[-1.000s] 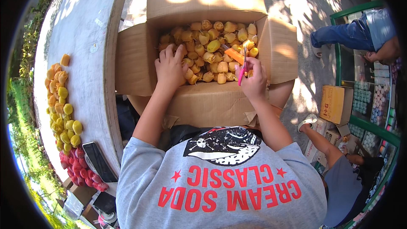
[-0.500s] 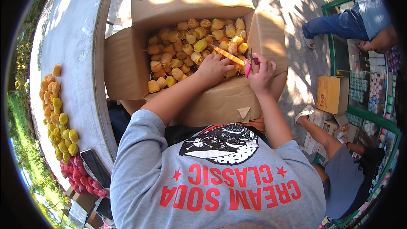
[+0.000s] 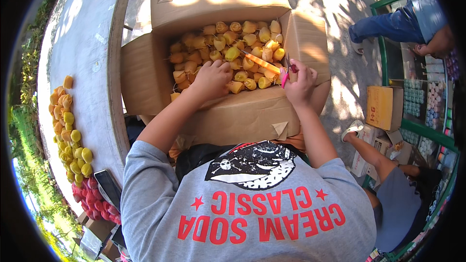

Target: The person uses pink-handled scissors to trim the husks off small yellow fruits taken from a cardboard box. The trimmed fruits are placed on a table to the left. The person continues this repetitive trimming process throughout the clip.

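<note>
An open cardboard box (image 3: 219, 114) in front of me holds several orange and yellow rosebud-shaped pieces (image 3: 250, 26) with thin white strands. My left hand (image 3: 211, 80) rests among them, fingers curled down; whether it grips one is hidden. My right hand (image 3: 301, 85) is closed on scissors (image 3: 286, 77) with pink handles, at the box's right front corner. A long orange tool (image 3: 260, 61) lies diagonally over the pieces, its lower end beside the scissors.
A pale ledge (image 3: 97, 68) along the left bears yellow and orange pieces (image 3: 70, 145), red ones (image 3: 94, 199) and a phone (image 3: 108, 189). At the right are two other people (image 3: 398, 24), cartons (image 3: 383, 106) and a green-framed display case (image 3: 412, 97).
My left hand moved from the box's left side toward the front middle, then back leftward a little. The right hand still holds the scissors. The view has shifted slightly.
</note>
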Demonstrator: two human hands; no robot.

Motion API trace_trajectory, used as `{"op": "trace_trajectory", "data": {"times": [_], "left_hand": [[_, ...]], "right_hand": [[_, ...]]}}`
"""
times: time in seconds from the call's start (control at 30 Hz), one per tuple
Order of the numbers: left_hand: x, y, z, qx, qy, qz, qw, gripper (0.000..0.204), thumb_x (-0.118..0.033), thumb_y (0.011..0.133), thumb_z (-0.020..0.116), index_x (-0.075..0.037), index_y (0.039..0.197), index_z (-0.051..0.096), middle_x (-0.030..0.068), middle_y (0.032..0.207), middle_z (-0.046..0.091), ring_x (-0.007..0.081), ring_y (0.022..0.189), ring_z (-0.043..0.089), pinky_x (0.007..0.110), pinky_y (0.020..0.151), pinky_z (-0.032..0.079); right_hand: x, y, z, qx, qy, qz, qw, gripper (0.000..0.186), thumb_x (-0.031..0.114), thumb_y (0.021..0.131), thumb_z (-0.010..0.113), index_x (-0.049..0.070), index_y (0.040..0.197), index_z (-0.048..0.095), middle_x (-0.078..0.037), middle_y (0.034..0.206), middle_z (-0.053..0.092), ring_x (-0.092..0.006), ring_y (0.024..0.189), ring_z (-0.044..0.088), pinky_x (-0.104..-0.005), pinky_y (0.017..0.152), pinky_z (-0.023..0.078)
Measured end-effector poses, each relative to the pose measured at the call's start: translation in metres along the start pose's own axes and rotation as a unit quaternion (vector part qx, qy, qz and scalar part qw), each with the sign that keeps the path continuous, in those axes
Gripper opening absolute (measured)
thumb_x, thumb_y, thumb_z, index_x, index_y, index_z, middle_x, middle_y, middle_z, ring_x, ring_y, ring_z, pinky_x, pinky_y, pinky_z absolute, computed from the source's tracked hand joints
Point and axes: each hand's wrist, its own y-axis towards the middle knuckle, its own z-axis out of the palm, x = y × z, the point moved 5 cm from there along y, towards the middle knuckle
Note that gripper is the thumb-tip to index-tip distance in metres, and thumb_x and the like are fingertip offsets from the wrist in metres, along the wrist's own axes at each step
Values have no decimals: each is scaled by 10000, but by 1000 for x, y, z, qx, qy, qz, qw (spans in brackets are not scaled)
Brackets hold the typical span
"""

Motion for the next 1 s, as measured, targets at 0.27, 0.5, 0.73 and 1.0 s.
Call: {"op": "trace_trajectory", "data": {"times": [0.27, 0.5, 0.73, 1.0], "left_hand": [[-54, 68, 50, 21, -94, -52, 994, 307, -170, 831, 580, -36, 1107, 569, 134, 1104, 578, 255, 922, 661, 413, 715, 556], [-63, 86, 57, 42, 27, -96, 994, 432, -147, 841, 597, 29, 1215, 476, 190, 1145, 559, 249, 758, 705, 330, 573, 563], [-59, 91, 42, 140, -13, -180, 974, 379, -155, 854, 614, -11, 1195, 538, 148, 1184, 565, 230, 809, 708, 344, 641, 574], [-40, 83, 44, 75, -51, -121, 989, 288, -111, 860, 584, -71, 1143, 547, 112, 1077, 631, 270, 864, 697, 374, 658, 560]], "right_hand": [[-3, -1, 2, 10, 4, -1, 1000, 417, 228, 763, 793, 119, 1108, 586, -9, 829, 630, -182, 773, 622, -347, 808, 397], [-4, -3, 3, 9, -7, 2, 1000, 406, 240, 766, 791, 121, 1100, 594, -13, 846, 640, -185, 781, 625, -349, 810, 398], [-3, -1, 2, 10, 5, 3, 1000, 417, 235, 769, 790, 115, 1110, 581, -19, 863, 654, -187, 773, 627, -348, 812, 400], [-4, -2, 2, 3, 8, -3, 1000, 414, 227, 774, 788, 111, 1110, 576, -23, 862, 654, -186, 769, 626, -345, 804, 399]]}}
